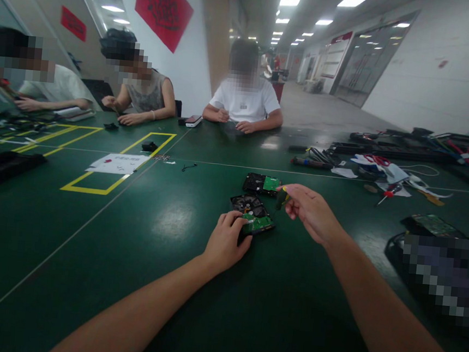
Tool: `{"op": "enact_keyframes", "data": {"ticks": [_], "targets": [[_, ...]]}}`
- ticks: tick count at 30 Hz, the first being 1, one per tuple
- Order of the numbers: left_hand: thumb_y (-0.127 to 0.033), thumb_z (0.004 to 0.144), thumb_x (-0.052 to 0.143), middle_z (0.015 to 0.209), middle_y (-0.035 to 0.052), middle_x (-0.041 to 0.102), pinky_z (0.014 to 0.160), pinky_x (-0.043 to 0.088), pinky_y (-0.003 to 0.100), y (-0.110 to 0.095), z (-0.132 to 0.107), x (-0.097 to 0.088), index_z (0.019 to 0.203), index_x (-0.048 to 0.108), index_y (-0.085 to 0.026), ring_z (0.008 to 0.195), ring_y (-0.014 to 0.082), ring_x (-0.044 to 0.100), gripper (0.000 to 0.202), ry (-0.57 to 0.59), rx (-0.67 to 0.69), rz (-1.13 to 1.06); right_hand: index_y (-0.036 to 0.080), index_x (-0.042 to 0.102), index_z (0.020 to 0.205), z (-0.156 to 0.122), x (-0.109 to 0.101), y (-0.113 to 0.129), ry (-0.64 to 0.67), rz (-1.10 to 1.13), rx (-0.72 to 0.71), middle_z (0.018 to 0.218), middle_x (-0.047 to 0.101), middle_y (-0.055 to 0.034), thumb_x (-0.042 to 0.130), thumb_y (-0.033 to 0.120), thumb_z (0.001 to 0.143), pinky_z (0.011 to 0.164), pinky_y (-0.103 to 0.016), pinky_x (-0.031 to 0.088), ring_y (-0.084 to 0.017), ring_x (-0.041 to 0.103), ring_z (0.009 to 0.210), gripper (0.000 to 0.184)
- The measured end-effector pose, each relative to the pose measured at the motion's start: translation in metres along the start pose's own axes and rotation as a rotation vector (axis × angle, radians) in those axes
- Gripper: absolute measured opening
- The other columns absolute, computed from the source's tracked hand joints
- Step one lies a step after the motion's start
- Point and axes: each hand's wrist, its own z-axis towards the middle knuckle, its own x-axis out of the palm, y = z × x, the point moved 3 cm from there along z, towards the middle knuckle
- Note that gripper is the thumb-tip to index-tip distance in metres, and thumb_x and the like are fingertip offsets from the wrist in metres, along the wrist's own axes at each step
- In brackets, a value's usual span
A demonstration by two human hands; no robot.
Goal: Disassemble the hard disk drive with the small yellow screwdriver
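Read clock from near hard drive (253, 214), sitting mid-bench (88, 251), 12 being straight ahead. Holds its 7-to-8 corner with left hand (225, 240), thumb at near edge, fingers curled over side; cannot tell how firmly. Pinches small dark piece with yellow on it (281, 199) in right hand (310, 211), thumb to fingertips, just off 2 o'clock; too blurred to name better. Cannot tell if touching far hard drive (255, 183), lying just beyond at 12.

To do well: press near drive flat from 8, keep fingertips off green board (261, 224), leave 1-to-3 side uncovered for right hand. Turn pinched piece into view before bringing closer, go lightly. Probably better to shift grip than slide drive; could bump far one.

Edges: watch tight gap between drives at 12. Avoid swinging right forearm out toward 3 or 4, could knock dark device (394, 250). Mind cable bundle (318, 157) at 1 to 2, red-handled screwdriver (389, 194) between 2 and 3. Has most room from 7 to 9, past left forearm; also toward 10, up to short black wire (189, 167), then white sheet (117, 163) beyond.
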Motion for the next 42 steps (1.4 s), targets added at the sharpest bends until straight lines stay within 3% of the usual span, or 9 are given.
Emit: {"op": "enact_keyframes", "data": {"ticks": [4, 11, 17, 22, 28, 31, 35, 42], "targets": [[-0.027, 0.089, 0.071, 0.134, 0.0112, 0.055, 0.106, 0.053, 0.053, -0.0001, -0.0001, -0.0001, 0.125, 0.060, -0.024, 0.127, 0.0318, 0.053, 0.038, 0.006, -0.005, 0.008, 0.020, 0.068, 0.092, -0.0020, 0.0015, 0.0012, -0.005, -0.016, 0.005, 0.073, 0.061, -0.0004, 0.078, 0.050, 0.085, 0.049, -0.026, 0.037, -0.013, 0.054, 0.061, 0.033], [-0.026, 0.089, 0.071, 0.134, 0.0115, 0.055, 0.106, 0.053, 0.054, -0.0002, -0.0003, -0.0003, 0.125, 0.059, -0.023, 0.126, 0.0319, 0.053, 0.038, 0.008, -0.006, 0.008, 0.021, 0.071, 0.105, -0.0014, 0.0008, 0.0035, 0.003, -0.002, -0.022, 0.099, 0.073, -0.0062, 0.075, 0.045, 0.086, 0.048, -0.026, 0.034, -0.012, 0.053, 0.062, 0.031], [-0.027, 0.090, 0.070, 0.134, 0.0114, 0.055, 0.105, 0.054, 0.054, -0.0007, 0.0001, -0.0010, 0.125, 0.059, -0.024, 0.126, 0.0323, 0.053, 0.037, 0.007, -0.002, 0.002, 0.020, 0.072, 0.095, -0.0016, -0.0008, 0.0033, -0.021, -0.038, -0.036, 0.072, 0.061, 0.0003, 0.077, 0.046, 0.086, 0.047, -0.025, 0.029, -0.010, 0.046, 0.057, 0.028], [-0.028, 0.091, 0.070, 0.133, 0.0112, 0.056, 0.104, 0.055, 0.054, -0.0007, 0.0006, -0.0004, 0.125, 0.060, -0.025, 0.126, 0.0321, 0.054, 0.035, -0.001, -0.001, 0.001, 0.020, 0.064, 0.092, -0.0038, 0.0030, 0.0037, 0.004, -0.018, -0.003, 0.097, 0.073, -0.0060, 0.079, 0.050, 0.084, 0.046, -0.025, 0.030, -0.009, 0.050, 0.057, 0.035], [-0.028, 0.091, 0.069, 0.133, 0.0114, 0.056, 0.104, 0.054, 0.053, -0.0019, 0.0011, -0.0008, 0.126, 0.060, -0.024, 0.126, 0.0321, 0.054, 0.036, 0.004, -0.002, 0.004, 0.022, 0.059, 0.096, -0.0033, 0.0040, 0.0013, 0.016, -0.001, 0.009, 0.094, 0.070, -0.0024, 0.082, 0.052, 0.082, 0.045, -0.024, 0.032, -0.009, 0.052, 0.057, 0.041], [-0.028, 0.091, 0.070, 0.133, 0.0114, 0.056, 0.105, 0.054, 0.053, -0.0013, 0.0008, -0.0007, 0.125, 0.060, -0.024, 0.126, 0.0317, 0.054, 0.036, 0.004, -0.004, 0.003, 0.023, 0.062, 0.099, -0.0027, 0.0025, 0.0016, 0.002, -0.004, -0.011, 0.092, 0.067, -0.0006, 0.082, 0.051, 0.083, 0.044, -0.023, 0.030, -0.008, 0.051, 0.056, 0.037], [-0.028, 0.091, 0.070, 0.133, 0.0112, 0.056, 0.105, 0.054, 0.054, 0.0000, 0.0001, 0.0003, 0.125, 0.060, -0.025, 0.126, 0.0318, 0.054, 0.035, -0.006, -0.002, 0.003, 0.024, 0.074, 0.107, -0.0025, 0.0010, 0.0037, 0.009, -0.044, -0.028, 0.105, 0.071, -0.0057, 0.075, 0.051, 0.088, 0.042, -0.024, 0.025, -0.007, 0.048, 0.055, 0.034], [-0.028, 0.091, 0.069, 0.133, 0.0112, 0.056, 0.105, 0.054, 0.053, -0.0012, 0.0002, -0.0007, 0.124, 0.060, -0.024, 0.125, 0.0317, 0.054, 0.035, -0.003, -0.001, 0.006, 0.023, 0.073, 0.101, -0.0027, 0.0031, 0.0039, 0.078, -0.021, 0.008, 0.107, 0.074, -0.0075, 0.070, 0.053, 0.091, 0.045, -0.026, 0.032, -0.010, 0.053, 0.057, 0.032]]}}
